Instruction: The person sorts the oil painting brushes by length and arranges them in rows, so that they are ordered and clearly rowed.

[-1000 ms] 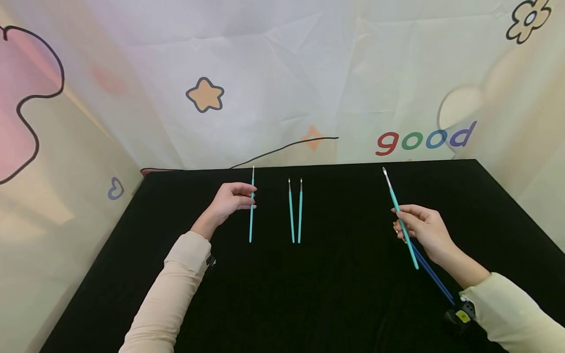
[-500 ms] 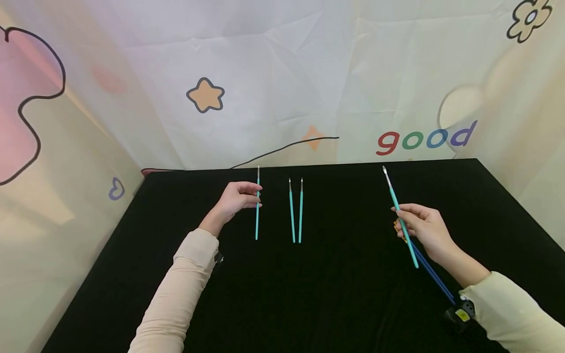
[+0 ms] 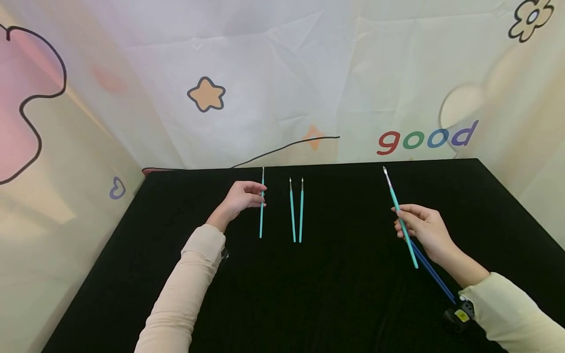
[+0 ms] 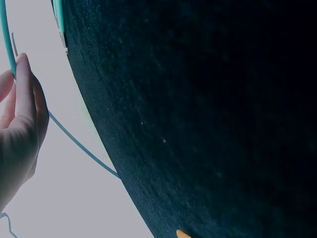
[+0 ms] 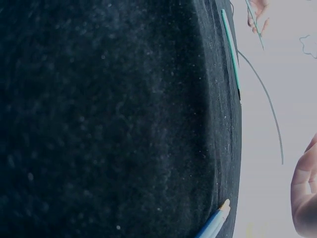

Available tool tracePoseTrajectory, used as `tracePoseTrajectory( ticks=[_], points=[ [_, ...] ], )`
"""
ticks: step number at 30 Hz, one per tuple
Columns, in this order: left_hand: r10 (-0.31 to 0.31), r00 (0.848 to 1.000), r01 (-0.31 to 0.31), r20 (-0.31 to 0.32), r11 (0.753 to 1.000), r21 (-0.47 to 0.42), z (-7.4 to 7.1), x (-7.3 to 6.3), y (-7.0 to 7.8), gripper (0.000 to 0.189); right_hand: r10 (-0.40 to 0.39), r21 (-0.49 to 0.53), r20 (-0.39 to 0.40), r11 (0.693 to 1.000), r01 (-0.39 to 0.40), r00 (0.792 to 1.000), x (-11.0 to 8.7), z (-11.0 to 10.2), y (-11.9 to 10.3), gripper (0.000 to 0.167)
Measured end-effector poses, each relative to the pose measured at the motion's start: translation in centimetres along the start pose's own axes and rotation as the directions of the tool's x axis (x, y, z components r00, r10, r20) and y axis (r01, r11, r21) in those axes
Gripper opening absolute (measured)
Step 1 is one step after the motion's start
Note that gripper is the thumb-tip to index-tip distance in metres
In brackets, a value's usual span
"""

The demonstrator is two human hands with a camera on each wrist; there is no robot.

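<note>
In the head view my left hand (image 3: 242, 198) pinches a thin turquoise paintbrush (image 3: 261, 223) near its middle, with the bristles pointing up. Just right of it, two more turquoise brushes (image 3: 292, 215) lie nearly side by side on the black cloth. Over at the right, my right hand (image 3: 425, 230) holds another turquoise paintbrush (image 3: 394, 197) between thumb and fingers, its tip leaning up and left. Below that hand, blue-handled brushes (image 3: 434, 274) lie on the cloth, their far ends partly hidden by the fingers. The right wrist view shows a blue brush (image 5: 213, 225) at its lower edge.
A table under black cloth (image 3: 309, 299) fills the lower half of the head view. Behind it and at both sides hangs a pale printed backdrop (image 3: 282, 88) with a star, a flower and the word "good". An orange tip (image 4: 183, 234) shows low in the left wrist view.
My left hand has moved steadily right with its paintbrush, closer to the two turquoise brushes on the cloth. The right hand and its brush have stayed almost still.
</note>
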State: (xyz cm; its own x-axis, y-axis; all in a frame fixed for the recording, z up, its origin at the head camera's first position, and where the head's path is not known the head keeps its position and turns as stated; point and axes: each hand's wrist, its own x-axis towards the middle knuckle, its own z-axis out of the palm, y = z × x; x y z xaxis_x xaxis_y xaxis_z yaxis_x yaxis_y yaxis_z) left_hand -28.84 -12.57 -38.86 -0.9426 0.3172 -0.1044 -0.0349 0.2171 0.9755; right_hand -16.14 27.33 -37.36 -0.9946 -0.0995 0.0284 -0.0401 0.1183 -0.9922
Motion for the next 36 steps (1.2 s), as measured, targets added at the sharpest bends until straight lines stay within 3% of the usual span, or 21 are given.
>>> tracePoseTrajectory(
  ticks=[36],
  points=[
    [-0.049,0.999,0.049,0.023,0.999,-0.004,2.5,1.8,-0.1,0.032,-0.01,0.026,-0.001,1.0,0.01,1.0,0.0,-0.1,0.0,0.015]
  ],
)
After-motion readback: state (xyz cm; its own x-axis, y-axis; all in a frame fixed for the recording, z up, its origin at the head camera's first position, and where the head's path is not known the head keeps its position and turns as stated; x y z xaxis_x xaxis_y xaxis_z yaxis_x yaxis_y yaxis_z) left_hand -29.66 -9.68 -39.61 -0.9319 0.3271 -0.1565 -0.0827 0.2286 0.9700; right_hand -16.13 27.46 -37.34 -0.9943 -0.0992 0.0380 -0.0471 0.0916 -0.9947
